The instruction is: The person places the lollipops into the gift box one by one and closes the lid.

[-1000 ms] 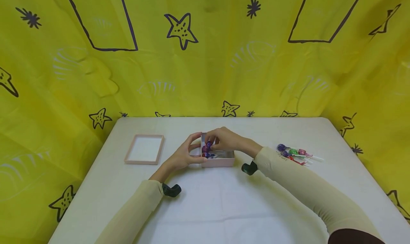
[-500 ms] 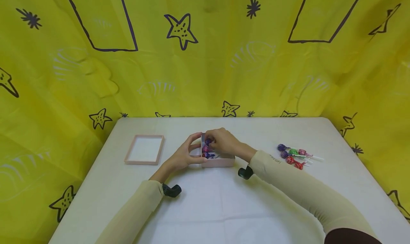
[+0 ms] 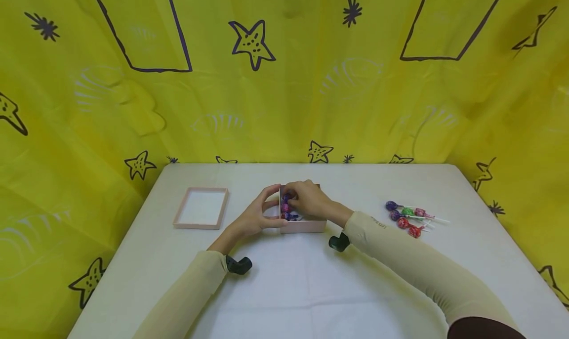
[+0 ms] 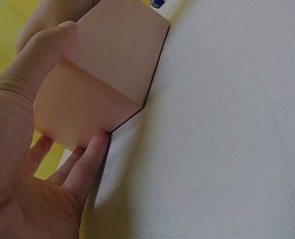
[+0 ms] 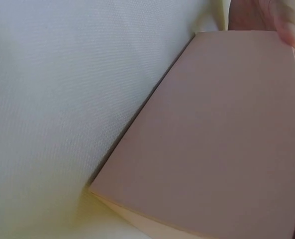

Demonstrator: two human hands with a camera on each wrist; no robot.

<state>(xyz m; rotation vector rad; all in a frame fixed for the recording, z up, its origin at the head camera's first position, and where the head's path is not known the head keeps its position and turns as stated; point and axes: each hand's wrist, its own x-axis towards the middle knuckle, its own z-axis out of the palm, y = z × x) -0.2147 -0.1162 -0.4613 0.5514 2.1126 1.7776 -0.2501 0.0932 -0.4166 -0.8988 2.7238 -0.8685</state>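
A shallow pink box (image 3: 303,227) stands uncovered on the table with several wrapped lollipops (image 3: 286,208) along its left side, purple, pink and red heads among them. My left hand (image 3: 252,216) holds the box by its left end; in the left wrist view the thumb lies on the front wall and fingers touch the end wall (image 4: 85,107). Inside the box my right hand (image 3: 308,199) has its fingers bent down and pinches a purple lollipop (image 3: 286,198), partly hidden by the fingers. The right wrist view shows mostly the box's outer wall (image 5: 202,134).
The box's lid (image 3: 201,226) lies with its hollow side up at the left. On the right is a loose pile of several lollipops (image 3: 406,212), purple, green, pink and red, sticks pointing right. A yellow patterned curtain (image 3: 284,92) surrounds the white table (image 3: 266,289).
My right hand has shifted slightly left and down within the box. Its sleeve has drawn off the red lollipops in the pile, which now show fully. The left hand stays put.
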